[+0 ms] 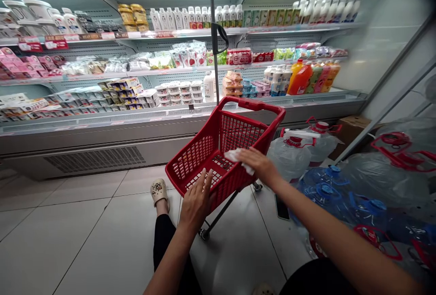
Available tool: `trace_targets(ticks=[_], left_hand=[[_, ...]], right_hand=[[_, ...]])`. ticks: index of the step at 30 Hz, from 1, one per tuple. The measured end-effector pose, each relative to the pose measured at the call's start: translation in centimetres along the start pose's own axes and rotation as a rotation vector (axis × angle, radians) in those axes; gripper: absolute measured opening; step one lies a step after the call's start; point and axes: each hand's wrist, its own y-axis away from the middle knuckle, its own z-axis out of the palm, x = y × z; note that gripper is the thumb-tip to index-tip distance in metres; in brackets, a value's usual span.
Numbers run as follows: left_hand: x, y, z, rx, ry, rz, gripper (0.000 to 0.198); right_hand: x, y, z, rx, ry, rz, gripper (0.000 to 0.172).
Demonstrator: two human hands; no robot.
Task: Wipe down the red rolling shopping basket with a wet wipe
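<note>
A red plastic shopping cart (194,158) with lattice walls stands on the floor in front of me. My right hand (257,163) presses a crumpled white tissue (234,154) against the cart's right-hand rim, its fingers closed over it. At the near rim is my left hand (195,199), fingers stretched out and holding nothing; whether it touches the rim I cannot tell. The inside of the cart shows its slotted bottom. Part of the near wall is hidden behind my hands.
A refrigerated display case (163,136) with bottles and packaged goods runs along the back. Several large water jugs (327,190) crowd the right side. A phone (282,207) lies on the tiled floor beside them. My clog-covered foot (158,191) is left of the cart.
</note>
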Motion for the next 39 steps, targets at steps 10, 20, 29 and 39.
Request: trace_targets(ticks=[10,20,29,39], left_hand=[[2.3,-1.2,0.0,-0.072,0.054,-0.099,0.075],[2.2,0.2,-0.9,-0.050,-0.021,-0.103,0.076],[3.0,-0.4,0.2,-0.020,0.032,-0.157,0.077],[3.4,-1.7,0.0,-0.025,0.297,-0.043,0.099]], right_hand=[[-2.5,-0.5,1.9,0.081,-0.124,0.170,0.057],[-7.4,0.1,2.7,-0.024,-0.211,-0.156,0.049],[-2.2,-1.6,2.4,0.008,-0.179,0.130,0.052],[-9.1,0.7,3.0,-0.079,-0.284,-0.030,0.056]])
